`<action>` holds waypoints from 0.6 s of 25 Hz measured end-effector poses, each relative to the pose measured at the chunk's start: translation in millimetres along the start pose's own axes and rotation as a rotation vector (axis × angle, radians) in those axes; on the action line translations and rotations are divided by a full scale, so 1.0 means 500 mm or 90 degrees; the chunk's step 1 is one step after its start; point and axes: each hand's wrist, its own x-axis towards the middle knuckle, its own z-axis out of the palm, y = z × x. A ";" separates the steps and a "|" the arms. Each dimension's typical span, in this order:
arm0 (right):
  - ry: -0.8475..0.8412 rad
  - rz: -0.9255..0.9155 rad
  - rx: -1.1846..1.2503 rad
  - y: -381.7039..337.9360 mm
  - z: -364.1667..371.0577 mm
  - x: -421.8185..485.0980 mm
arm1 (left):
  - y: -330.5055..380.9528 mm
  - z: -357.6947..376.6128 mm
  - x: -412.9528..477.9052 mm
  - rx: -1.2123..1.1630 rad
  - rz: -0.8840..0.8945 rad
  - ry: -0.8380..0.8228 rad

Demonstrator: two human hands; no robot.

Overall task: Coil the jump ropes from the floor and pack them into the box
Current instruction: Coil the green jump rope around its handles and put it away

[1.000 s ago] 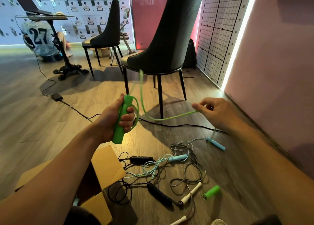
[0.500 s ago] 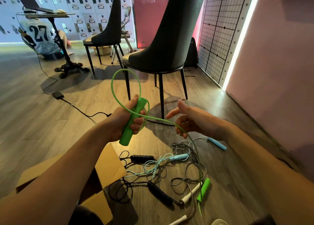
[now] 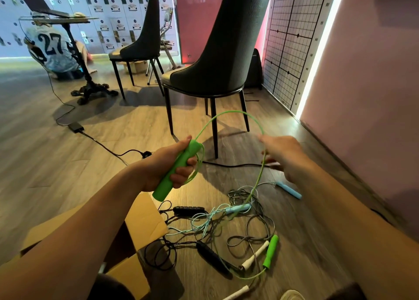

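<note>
Floor (image 3: 68,163) is grey-brown wood-look plank w/ bright light patches. L hand (image 3: 165,163) is wrapped tight round one green handle (image 3: 175,170), held up off the floor, w/ a couple of small turns of the green cord (image 3: 233,112) bunched beside the fingers. From the handle top the cord arcs up in front of the near chair (image 3: 215,57), then drops past the R hand (image 3: 283,157). That hand is motion-blurred at the cord, so can't tell if it pinches it or only touches. Cord runs on down to the 2nd green handle (image 3: 271,251), lying on the floor in the tangle of other ropes: lt-blue handles (image 3: 238,208), black handles (image 3: 188,209), white handles (image 3: 255,255). Cardboard box (image 3: 145,218) sits open at bottom left, flap just beside the tangle, partly under the L forearm. Room: pink wall (image 3: 362,73) on the R w/ a lit strip (image 3: 317,57) along its edge, gridded board (image 3: 292,39) next to that, 2nd dark chair (image 3: 142,43) further back. Pedestal table (image 3: 65,21) carries a laptop, w/ a person in a "27" shirt (image 3: 52,48) on the floor behind it. Lockers (image 3: 118,5) line the back wall. A pwr adapter (image 3: 76,127) lies on the floor w/ a black cable running toward the near chair.
</note>
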 end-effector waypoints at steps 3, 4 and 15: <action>-0.020 -0.044 -0.337 0.034 0.003 0.001 | 0.007 -0.002 -0.005 -0.075 0.034 -0.070; -0.001 -0.162 -0.344 0.030 0.011 -0.009 | 0.008 0.000 -0.005 -0.080 0.031 -0.089; -0.476 -0.222 0.021 0.008 0.131 -0.079 | 0.018 0.001 0.022 -0.467 0.175 -0.287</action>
